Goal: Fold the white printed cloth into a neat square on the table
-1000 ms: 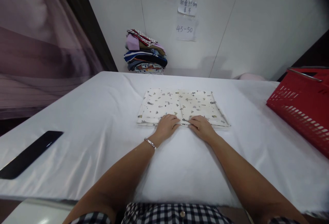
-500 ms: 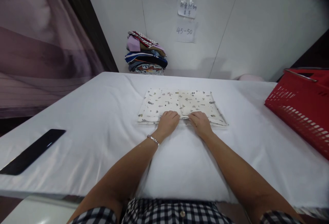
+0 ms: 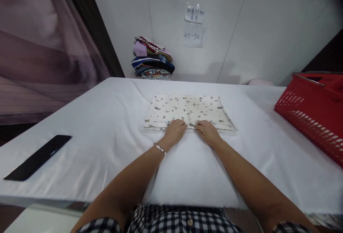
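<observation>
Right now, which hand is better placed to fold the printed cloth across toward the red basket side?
Left, probably. The left hand rests on the printed cloth nearer its left edge; the right hand sits toward the red basket.

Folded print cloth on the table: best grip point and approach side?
Judging by its pose, take the folded print cloth at its near edge, coming from the person's side. It lies flat on the white table, so only the layered edge offers a pinch; left hand and right hand already rest there, side by side.
</observation>
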`<act>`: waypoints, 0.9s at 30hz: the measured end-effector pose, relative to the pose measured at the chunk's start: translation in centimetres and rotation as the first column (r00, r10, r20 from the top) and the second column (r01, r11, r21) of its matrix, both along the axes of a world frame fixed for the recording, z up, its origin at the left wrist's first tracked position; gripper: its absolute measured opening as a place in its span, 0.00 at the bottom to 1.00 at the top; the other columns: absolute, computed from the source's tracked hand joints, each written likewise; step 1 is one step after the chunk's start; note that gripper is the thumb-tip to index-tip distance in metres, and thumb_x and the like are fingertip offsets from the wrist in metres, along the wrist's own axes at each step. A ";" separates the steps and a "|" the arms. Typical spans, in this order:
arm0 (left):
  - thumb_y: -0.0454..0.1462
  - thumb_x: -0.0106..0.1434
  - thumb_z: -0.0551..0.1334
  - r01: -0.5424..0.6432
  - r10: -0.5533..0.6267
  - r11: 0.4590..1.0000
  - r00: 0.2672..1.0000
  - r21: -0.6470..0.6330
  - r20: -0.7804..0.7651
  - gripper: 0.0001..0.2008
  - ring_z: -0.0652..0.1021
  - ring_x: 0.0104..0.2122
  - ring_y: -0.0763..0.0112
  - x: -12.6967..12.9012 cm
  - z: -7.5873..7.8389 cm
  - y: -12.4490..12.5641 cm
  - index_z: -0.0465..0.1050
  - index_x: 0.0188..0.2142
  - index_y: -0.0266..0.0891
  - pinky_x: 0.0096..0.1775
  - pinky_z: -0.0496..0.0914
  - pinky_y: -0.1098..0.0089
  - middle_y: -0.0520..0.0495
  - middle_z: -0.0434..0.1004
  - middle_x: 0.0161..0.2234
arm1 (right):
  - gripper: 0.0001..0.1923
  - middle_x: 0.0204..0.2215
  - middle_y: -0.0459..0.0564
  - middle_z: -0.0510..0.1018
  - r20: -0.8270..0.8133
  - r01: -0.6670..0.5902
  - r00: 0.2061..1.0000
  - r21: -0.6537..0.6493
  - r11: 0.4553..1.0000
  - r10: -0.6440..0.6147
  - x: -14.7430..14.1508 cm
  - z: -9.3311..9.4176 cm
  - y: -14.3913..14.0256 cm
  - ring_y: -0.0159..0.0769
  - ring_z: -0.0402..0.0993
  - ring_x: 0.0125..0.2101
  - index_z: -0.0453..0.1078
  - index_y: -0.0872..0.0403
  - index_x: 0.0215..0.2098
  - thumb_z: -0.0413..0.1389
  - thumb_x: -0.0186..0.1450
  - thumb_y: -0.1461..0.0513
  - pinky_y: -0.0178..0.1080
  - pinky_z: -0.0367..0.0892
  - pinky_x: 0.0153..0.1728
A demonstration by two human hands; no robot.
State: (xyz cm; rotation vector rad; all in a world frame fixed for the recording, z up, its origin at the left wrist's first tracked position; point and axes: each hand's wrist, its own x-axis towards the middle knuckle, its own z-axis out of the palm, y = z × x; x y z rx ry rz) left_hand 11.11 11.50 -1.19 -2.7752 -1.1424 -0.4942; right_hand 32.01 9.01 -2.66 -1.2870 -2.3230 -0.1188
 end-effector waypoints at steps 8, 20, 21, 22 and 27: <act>0.29 0.60 0.54 -0.016 0.018 0.998 0.999 -0.068 0.034 0.15 0.70 0.43 0.63 -0.5 0.3 -0.5 0.69 0.45 0.42 0.42 0.63 0.61 0.45 0.72 0.41 | 0.20 0.43 0.54 0.73 -0.014 -0.061 0.998 -0.072 0.995 0.061 0.6 0.6 -0.4 0.41 0.66 0.45 0.70 0.53 0.48 0.50 0.59 0.70 0.44 0.63 0.45; 0.23 0.57 0.51 -0.096 0.097 0.995 0.995 -0.038 0.031 0.22 0.69 0.45 0.61 0.6 -0.5 -0.4 0.66 0.48 0.42 0.42 0.62 0.60 0.44 0.71 0.42 | 0.22 0.47 0.55 0.73 0.090 0.064 0.994 -0.066 0.996 -0.058 0.1 -0.3 0.0 0.43 0.65 0.47 0.68 0.53 0.51 0.46 0.61 0.72 0.46 0.62 0.45; 0.24 0.57 0.51 -0.099 0.100 0.995 0.994 -0.029 0.039 0.21 0.69 0.45 0.61 0.6 -0.6 -0.4 0.65 0.48 0.42 0.42 0.62 0.60 0.44 0.71 0.43 | 0.22 0.47 0.56 0.73 0.087 0.066 0.994 -0.061 0.996 -0.060 0.1 -0.3 0.0 0.42 0.65 0.46 0.68 0.54 0.51 0.46 0.61 0.72 0.46 0.62 0.45; 0.24 0.58 0.51 -0.103 0.104 0.994 0.993 -0.020 0.048 0.21 0.69 0.45 0.61 0.6 -0.8 -0.3 0.65 0.48 0.43 0.43 0.62 0.60 0.44 0.71 0.43 | 0.22 0.47 0.56 0.73 0.083 0.067 0.995 -0.058 0.996 -0.063 0.1 -0.3 0.0 0.42 0.65 0.46 0.68 0.54 0.51 0.46 0.61 0.72 0.46 0.63 0.45; 0.25 0.61 0.50 -0.125 0.123 0.991 0.991 0.039 0.053 0.20 0.69 0.45 0.62 0.6 -1.2 0.0 0.64 0.49 0.42 0.43 0.61 0.61 0.45 0.72 0.44 | 0.22 0.46 0.58 0.73 0.058 0.076 0.996 -0.052 0.996 -0.073 0.1 -0.1 0.0 0.43 0.66 0.45 0.67 0.57 0.52 0.45 0.61 0.72 0.47 0.63 0.47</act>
